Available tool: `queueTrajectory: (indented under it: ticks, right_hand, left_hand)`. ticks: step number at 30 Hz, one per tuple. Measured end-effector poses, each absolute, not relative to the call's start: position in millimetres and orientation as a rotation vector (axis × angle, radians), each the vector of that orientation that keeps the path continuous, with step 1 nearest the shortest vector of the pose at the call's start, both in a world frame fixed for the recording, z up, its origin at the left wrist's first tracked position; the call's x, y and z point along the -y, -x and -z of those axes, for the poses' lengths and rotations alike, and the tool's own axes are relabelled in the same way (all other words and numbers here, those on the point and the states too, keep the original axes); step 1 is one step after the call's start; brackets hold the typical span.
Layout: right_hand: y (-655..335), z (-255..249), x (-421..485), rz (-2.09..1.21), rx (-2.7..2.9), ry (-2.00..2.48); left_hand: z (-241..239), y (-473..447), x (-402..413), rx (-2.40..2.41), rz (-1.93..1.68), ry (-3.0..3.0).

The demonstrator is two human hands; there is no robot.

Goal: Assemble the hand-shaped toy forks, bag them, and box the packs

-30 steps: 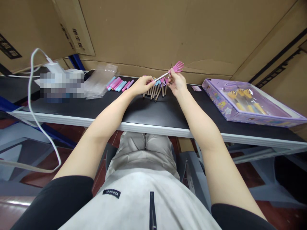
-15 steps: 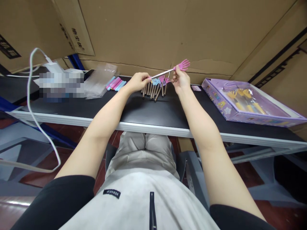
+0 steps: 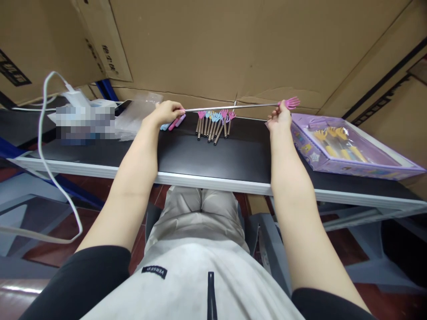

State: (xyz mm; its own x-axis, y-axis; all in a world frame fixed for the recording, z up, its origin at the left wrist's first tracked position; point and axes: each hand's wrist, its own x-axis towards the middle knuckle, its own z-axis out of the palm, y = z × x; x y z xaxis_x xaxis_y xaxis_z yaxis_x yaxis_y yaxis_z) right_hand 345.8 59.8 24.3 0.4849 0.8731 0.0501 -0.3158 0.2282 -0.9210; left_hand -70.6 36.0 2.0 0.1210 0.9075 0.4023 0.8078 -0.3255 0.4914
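Note:
A telescopic back scratcher [image 3: 233, 107] with a pink hand-shaped head stretches level between my hands, its thin metal rod drawn out long. My left hand [image 3: 166, 113] is closed around its pink handle end. Just below the pink head, my right hand [image 3: 280, 116] pinches the other end. Beneath the rod, several short scratcher pieces [image 3: 213, 126] with pink, blue and purple hand heads lie in a row on the black table [image 3: 213, 160]. Pink and blue handles [image 3: 173, 124] lie beside my left hand, which partly covers them.
A purple display box [image 3: 360, 146] with yellow scratchers under its clear window lies at the right. Clear plastic bags [image 3: 133, 118] are at the left, near a white cable [image 3: 42, 133]. Cardboard [image 3: 233, 49] stands behind the table.
My hands have moved apart, left hand leftward and right hand rightward. The scratcher's rod between them has become much longer.

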Motion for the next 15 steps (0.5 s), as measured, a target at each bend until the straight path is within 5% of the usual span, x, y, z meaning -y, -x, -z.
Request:
queueTrajectory:
  ticks: [7, 15]
  right_hand:
    - [-300.9, -34.8, -38.1, -0.985, 0.668, 0.979]
    - [-207.9, 9.6, -32.1, -0.967, 1.141, 1.067]
  left_hand:
    - [-14.9, 44.2, -16.3, -1.724, -0.980, -2.244]
    - [-9.0, -6.1, -16.0, -1.505, -1.082, -2.408]
